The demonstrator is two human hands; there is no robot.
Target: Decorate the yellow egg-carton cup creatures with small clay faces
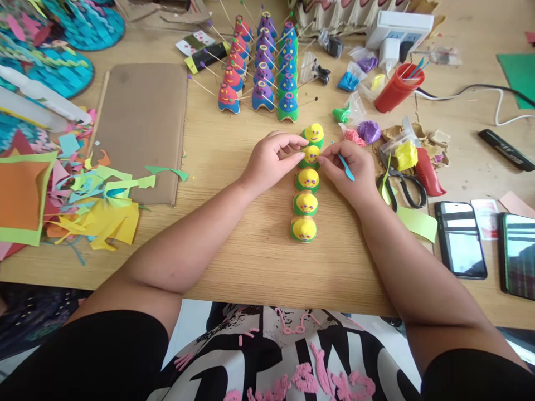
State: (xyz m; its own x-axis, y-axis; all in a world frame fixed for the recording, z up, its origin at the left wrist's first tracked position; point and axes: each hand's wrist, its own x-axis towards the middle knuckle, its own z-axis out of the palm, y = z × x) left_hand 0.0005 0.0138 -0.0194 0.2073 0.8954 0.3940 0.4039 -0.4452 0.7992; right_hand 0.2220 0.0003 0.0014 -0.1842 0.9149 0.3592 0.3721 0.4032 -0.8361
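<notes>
A strip of several egg-carton cups, a caterpillar (306,204) with yellow clay tops, green bases and small faces, lies lengthwise in front of me. My left hand (276,160) curls at its left side, thumb and fingertips against the second cup from the far end. From the right, my right hand (351,170) brings its thumb and index finger to the same cup's face. A small blue clay tool (346,169) sticks out of that hand, tucked between its fingers. Whether the right fingertips also pinch a bit of clay is too small to tell.
Finished egg-carton figures (263,96) with stick feelers stand in rows behind. Right: clay packets (369,132), a red cup (399,88), scissors (403,186), phones (461,239) and a power strip (399,28). Left: cardboard (140,128) and paper scraps (104,220).
</notes>
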